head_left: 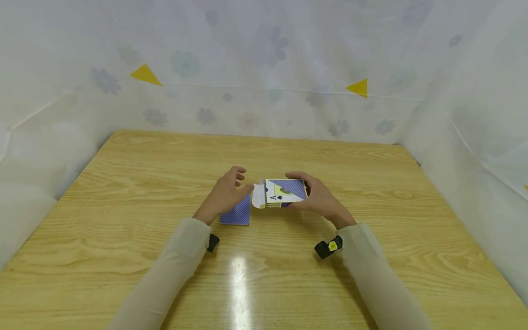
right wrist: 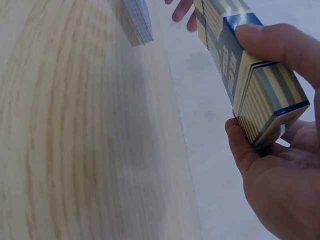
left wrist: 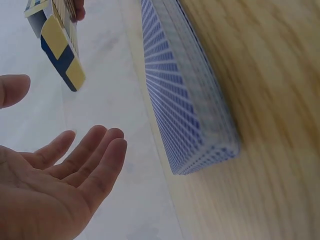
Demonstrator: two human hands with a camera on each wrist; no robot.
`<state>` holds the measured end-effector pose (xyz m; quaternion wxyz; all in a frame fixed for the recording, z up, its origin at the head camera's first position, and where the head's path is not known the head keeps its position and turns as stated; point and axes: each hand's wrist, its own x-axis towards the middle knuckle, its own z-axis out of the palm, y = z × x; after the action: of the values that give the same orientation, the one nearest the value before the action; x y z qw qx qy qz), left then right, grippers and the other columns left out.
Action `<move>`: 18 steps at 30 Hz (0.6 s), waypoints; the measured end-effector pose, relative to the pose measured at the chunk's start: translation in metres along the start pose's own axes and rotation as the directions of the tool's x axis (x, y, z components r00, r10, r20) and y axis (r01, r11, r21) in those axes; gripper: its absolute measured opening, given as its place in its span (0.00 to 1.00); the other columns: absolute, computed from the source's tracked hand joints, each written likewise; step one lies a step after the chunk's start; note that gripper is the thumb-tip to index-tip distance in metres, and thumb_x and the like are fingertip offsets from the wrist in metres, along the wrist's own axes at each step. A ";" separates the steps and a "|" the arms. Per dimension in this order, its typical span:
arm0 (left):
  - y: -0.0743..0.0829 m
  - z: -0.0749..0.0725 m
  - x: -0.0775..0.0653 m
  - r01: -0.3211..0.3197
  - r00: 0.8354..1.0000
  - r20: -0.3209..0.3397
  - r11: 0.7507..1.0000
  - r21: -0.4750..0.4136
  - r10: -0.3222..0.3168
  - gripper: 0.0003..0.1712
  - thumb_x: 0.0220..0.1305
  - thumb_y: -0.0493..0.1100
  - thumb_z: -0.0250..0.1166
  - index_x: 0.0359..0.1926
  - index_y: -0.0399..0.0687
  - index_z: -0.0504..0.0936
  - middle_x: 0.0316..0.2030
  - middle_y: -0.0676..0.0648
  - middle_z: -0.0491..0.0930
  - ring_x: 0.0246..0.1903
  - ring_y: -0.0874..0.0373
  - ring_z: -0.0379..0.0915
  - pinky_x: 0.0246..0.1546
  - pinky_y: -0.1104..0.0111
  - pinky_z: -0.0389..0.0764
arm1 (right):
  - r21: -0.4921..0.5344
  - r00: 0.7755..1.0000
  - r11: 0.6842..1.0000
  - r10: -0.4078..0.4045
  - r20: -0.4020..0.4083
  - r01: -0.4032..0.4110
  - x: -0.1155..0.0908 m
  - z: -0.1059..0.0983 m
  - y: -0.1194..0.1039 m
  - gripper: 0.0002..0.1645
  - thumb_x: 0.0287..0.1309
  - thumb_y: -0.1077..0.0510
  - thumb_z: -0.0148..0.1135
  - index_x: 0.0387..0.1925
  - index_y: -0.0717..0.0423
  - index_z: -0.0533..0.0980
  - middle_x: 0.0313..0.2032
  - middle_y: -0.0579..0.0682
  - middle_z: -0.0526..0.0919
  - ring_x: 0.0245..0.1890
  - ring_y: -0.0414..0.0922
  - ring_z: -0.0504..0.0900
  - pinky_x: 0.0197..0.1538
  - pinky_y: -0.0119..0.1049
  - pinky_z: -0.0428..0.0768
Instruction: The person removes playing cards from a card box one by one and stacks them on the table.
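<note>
My right hand [head_left: 319, 197] grips a playing card box [head_left: 285, 190] between thumb and fingers, above the table. The box's face shows an ace of spades and a blue pattern, and its flap [head_left: 259, 196] hangs open toward the left. In the right wrist view the thumb presses one striped side of the box [right wrist: 250, 65]. Just left of the flap, my left hand [head_left: 224, 192] hovers with loosely bent fingers and nothing in it. Under that hand a deck of blue-backed cards [head_left: 237, 213] lies stacked on the table, partly hidden; the left wrist view shows its thick edge [left wrist: 195, 100].
The wooden table [head_left: 264, 293] has a pale flowered sheet [head_left: 247, 55] hanging behind it and along both sides. Two yellow triangles [head_left: 146, 74] mark the back sheet. Black bands [head_left: 328, 247] with small devices sit on both wrists.
</note>
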<state>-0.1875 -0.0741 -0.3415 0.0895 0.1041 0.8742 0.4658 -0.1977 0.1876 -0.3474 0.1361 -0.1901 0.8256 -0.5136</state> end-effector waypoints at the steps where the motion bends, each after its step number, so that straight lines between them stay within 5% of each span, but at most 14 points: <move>1: 0.001 0.001 0.000 0.005 1.000 0.005 1.000 0.001 -0.005 0.33 0.68 0.50 0.55 0.68 0.41 0.58 0.63 0.36 0.65 0.61 0.41 0.64 0.59 0.49 0.68 | -0.002 1.000 1.000 -0.003 0.005 0.003 0.000 0.001 0.000 0.47 0.43 0.66 0.73 0.66 0.55 0.64 0.61 0.58 0.67 0.51 0.53 0.69 0.51 0.40 0.73; 18: 0.015 0.003 -0.001 0.028 0.996 0.082 0.997 0.066 -0.033 0.36 0.67 0.53 0.57 0.69 0.42 0.57 0.62 0.37 0.68 0.59 0.43 0.68 0.55 0.51 0.73 | -0.107 0.996 0.991 -0.084 0.011 0.084 0.001 0.016 -0.001 0.42 0.40 0.63 0.76 0.61 0.56 0.70 0.54 0.56 0.75 0.44 0.48 0.72 0.48 0.41 0.71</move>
<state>-0.1844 -0.0638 -0.3305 0.1294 0.1127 0.8858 0.4312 -0.1916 0.1738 -0.3533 0.1065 -0.2333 0.8429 -0.4731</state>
